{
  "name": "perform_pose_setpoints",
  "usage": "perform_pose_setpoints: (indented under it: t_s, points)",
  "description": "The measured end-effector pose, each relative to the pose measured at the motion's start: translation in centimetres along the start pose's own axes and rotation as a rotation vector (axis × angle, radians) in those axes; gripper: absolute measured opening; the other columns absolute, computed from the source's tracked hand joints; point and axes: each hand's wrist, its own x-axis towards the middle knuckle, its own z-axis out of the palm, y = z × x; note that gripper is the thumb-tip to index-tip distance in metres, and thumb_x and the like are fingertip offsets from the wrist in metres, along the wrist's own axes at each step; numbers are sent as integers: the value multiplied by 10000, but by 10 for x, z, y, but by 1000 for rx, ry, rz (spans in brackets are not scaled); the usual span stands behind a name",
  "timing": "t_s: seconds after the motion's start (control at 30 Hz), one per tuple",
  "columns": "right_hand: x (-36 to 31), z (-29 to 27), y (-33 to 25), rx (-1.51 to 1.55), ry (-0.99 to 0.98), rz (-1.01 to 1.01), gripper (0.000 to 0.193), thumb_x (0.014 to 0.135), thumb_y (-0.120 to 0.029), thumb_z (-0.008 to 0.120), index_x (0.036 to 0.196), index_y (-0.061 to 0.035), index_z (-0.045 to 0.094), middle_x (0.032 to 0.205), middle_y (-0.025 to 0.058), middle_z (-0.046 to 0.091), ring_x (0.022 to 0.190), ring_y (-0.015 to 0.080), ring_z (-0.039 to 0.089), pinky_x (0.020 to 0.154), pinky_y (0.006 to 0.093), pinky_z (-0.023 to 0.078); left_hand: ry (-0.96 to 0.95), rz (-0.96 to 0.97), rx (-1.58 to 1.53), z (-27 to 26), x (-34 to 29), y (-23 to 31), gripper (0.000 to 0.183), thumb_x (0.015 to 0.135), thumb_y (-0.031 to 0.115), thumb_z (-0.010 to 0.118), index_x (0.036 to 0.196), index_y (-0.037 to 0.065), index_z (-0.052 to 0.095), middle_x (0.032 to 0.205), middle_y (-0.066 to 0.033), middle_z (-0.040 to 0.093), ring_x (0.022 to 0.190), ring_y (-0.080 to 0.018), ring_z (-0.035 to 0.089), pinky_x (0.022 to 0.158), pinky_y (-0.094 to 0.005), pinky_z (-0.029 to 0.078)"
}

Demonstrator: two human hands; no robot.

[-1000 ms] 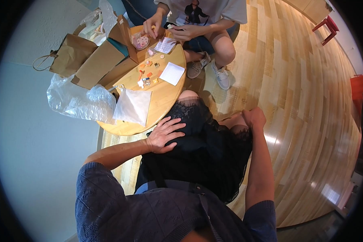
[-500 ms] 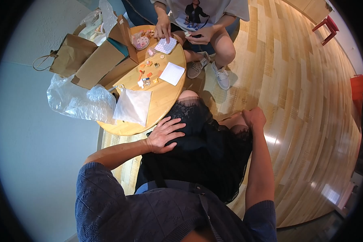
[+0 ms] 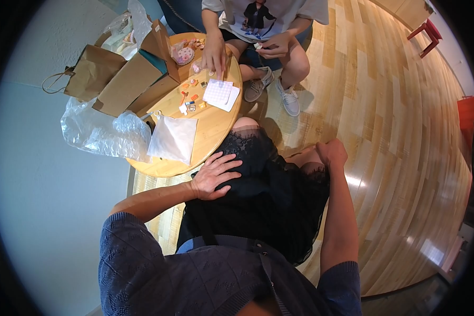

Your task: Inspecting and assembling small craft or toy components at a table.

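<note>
My left hand lies flat on the black lace-trimmed skirt over my left thigh, fingers spread and holding nothing. Curled into a fist, my right hand rests at my right knee; nothing shows in it. Ahead on the round wooden table is a white pouch, the thing nearest my left hand. Beyond it are small orange and white charms and a sheet of white dots overlapping another white sheet.
Across the table sits another person, one hand reaching down over the tabletop, the other hand holding a small white piece. A cardboard box, a brown paper bag and clear plastic wrap crowd the left. A red stool stands far right.
The dotted sheet has slid nearer to me and now overlaps the other sheet. The other person's reaching hand has come off it and hovers just beyond. Both my hands have stayed still.
</note>
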Motion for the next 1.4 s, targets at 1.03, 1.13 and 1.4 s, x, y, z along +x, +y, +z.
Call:
perform_pose_setpoints:
  t_s: [1.03, 1.13, 1.4]
  points:
    - [0, -3, -2, -7, -23, 10, 466, 725, -365, 618, 886, 59, 721, 943, 277, 698, 922, 421, 686, 816, 467, 538, 18, -1, 1, 4, -1, -2, 472, 774, 207, 645, 1238, 123, 622, 1465, -116, 469, 1420, -353, 349, 1162, -560, 217]
    - [-1, -4, -3, -12, -30, 15, 468, 726, -365, 619, 897, 58, 723, 958, 273, 699, 931, 417, 686, 822, 466, 538, 18, -5, 8, 1, 0, 1, 448, 773, 185, 681, 1213, 118, 633, 1475, -100, 458, 1431, -323, 337, 1169, -536, 222]
    - [0, -2, -2, -11, -32, 10, 478, 737, -380, 622, 907, 55, 725, 972, 272, 699, 944, 412, 684, 829, 462, 537, 20, 5, 2, 3, -1, 0, 456, 793, 208, 631, 1239, 116, 620, 1472, -122, 462, 1420, -356, 346, 1163, -556, 214]
